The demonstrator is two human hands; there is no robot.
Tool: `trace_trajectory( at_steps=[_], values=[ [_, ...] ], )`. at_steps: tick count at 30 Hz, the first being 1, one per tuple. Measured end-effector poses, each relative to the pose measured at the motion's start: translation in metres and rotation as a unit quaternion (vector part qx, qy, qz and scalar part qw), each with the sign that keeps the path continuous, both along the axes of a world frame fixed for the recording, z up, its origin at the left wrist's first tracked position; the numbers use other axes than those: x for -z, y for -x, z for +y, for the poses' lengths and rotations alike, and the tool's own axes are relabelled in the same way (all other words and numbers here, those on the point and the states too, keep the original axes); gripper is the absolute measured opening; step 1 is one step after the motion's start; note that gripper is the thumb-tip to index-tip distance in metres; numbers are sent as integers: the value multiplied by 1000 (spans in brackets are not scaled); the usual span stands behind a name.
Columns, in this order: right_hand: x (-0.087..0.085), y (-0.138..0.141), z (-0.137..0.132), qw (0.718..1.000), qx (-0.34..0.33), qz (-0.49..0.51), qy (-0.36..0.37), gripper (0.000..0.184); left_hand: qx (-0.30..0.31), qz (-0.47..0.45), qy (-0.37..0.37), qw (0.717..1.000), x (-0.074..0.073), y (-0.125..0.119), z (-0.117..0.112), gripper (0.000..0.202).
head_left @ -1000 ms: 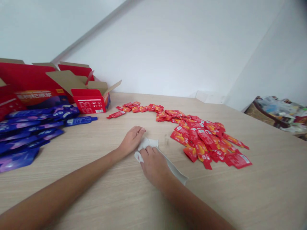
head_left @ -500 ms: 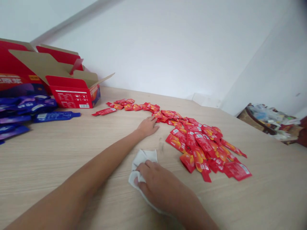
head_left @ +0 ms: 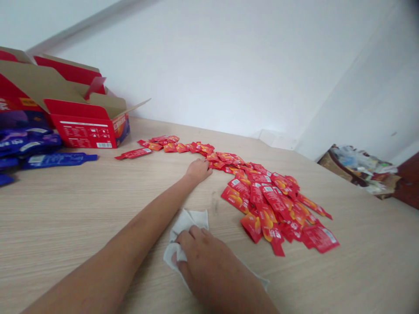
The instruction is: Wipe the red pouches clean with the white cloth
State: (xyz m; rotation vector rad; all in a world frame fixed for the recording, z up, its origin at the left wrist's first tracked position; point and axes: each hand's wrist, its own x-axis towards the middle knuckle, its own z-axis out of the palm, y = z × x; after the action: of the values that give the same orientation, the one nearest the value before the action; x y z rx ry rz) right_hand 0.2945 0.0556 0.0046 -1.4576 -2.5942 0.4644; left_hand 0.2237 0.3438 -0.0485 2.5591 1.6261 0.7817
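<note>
My left hand point(head_left: 197, 171) reaches to the near edge of a curved row of red sachets point(head_left: 225, 162). Its fingers are drawn together against one of them, with the tips partly hidden. Closer to me, my right hand point(head_left: 209, 261) is closed on a white cloth point(head_left: 193, 219) that lies bunched on the table under the palm. To the right the row widens into a heap of red sachets point(head_left: 275, 205) with orange pictures, overlapping one another.
An opened red carton point(head_left: 85, 126) stands at the back left, flaps up. Blue pouches point(head_left: 59, 159) lie in front of it. The wooden table point(head_left: 124, 192) meets a white wall point(head_left: 229, 65). Beyond its right edge sits a container of plastic bags and litter point(head_left: 356, 161).
The view has shifted, so the carton and sachets appear farther left. My right hand and the cloth have come slightly nearer to me. My left hand stays at the row, its fingers more drawn in.
</note>
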Motion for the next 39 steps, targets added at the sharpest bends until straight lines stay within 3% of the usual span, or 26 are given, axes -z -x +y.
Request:
trace_trajectory(
  at_steps=[5,9,12,16,20,23,26,30,34,39],
  values=[
    [3,-4,1,1000,-20,11,-10,24,-9,-47,18,999,-5,10,-17,34],
    [4,-8,1,999,-19,24,11,29,-16,-113,42,993,-9,46,-52,30],
    [3,-10,1,999,-16,33,24,29,-23,-177,77,981,-11,89,-103,30],
    [4,-14,4,998,-12,48,36,29,-35,-267,146,952,-11,158,-191,40],
    [9,-21,11,997,-13,64,43,29,0,-307,293,906,-12,222,-274,50],
    [11,-25,16,997,-5,61,49,30,54,-294,392,870,-17,251,-312,53],
    [11,-26,18,997,2,53,54,29,102,-260,448,849,-26,258,-326,45],
    [8,-25,16,997,8,55,58,29,126,-218,452,856,-31,245,-317,45],
    [5,-24,14,996,12,58,67,32,120,-193,383,895,-24,232,-313,49],
    [5,-23,14,997,17,48,64,32,109,-153,241,952,-15,231,-335,56]
  ],
)
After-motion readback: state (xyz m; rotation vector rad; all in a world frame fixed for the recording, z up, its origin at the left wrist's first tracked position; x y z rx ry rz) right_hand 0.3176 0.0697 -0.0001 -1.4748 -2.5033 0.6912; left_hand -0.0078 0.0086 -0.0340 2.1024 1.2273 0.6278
